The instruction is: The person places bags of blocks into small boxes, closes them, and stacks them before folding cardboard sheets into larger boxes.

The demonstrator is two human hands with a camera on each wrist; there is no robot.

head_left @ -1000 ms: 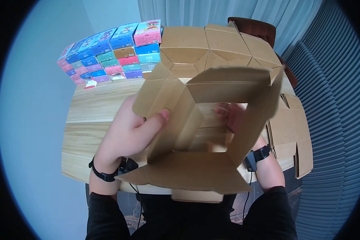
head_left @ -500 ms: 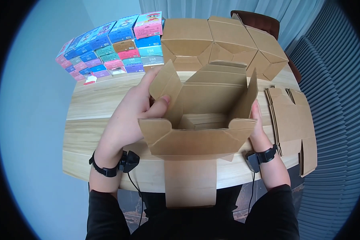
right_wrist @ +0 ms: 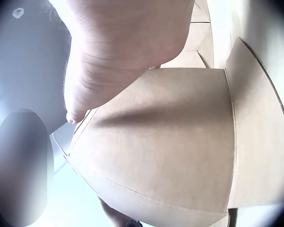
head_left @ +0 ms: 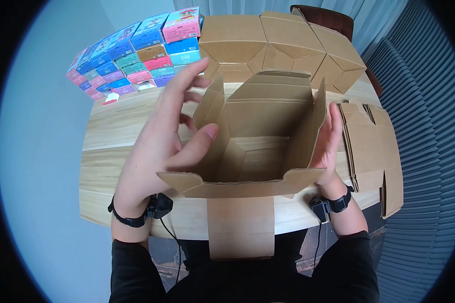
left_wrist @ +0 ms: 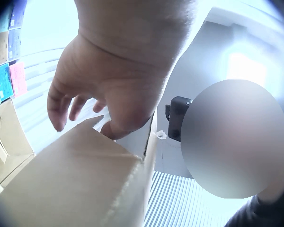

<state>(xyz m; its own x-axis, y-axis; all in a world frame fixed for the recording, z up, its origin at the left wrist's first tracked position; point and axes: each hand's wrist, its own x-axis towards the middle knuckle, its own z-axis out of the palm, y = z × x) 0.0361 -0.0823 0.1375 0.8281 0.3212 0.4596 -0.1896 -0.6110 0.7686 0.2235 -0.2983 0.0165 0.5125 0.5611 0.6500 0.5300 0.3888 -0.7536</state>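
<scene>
An open cardboard box stands on the table in the head view, its top flaps up and a long flap hanging toward the person over the table's edge. The left hand is at the box's left side, fingers spread and loosely bent, thumb over the opening. In the left wrist view that hand hovers by a flap's edge; whether it touches is unclear. The right hand lies along the outside of the right wall, fingers nearly straight. The right wrist view shows it against the box's side.
Stacked colourful boxes stand at the back left. Several assembled cardboard boxes are beside them at the back. Flattened cardboard lies at the right of the wooden table. A brown chair is behind.
The box has turned from tilted to upright, its lower end now on the table. The left hand has loosened its grip on the left flap and spread its fingers.
</scene>
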